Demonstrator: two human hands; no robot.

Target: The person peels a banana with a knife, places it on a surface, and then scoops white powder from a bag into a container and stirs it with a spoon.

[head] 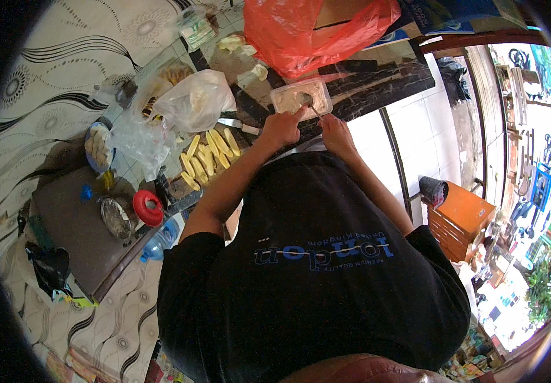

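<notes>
Before me stands a clear rectangular plastic tub (328, 88) holding a pale pinkish-beige paste (288, 101). My right hand (338, 138) grips the thin handle of a metal spoon (308, 100), whose bowl rests in the paste. At the tub's near edge is my left hand (281, 129). Its index finger reaches over the rim to the spoon's bowl; the other fingers are curled, and whether they hold the rim is hidden. Left of that hand lies a knife (239, 125) with a pale handle. Peeled banana slices (203, 160) lie in a group beside my left forearm.
A translucent plastic bag (196, 103) sits behind the slices. Beyond the tub spreads a red plastic bag (294, 43). To the left are a blue-rimmed bowl (99, 146), a red round plastic item (148, 208) and a water bottle (160, 243). An orange drawer cabinet (462, 210) stands right.
</notes>
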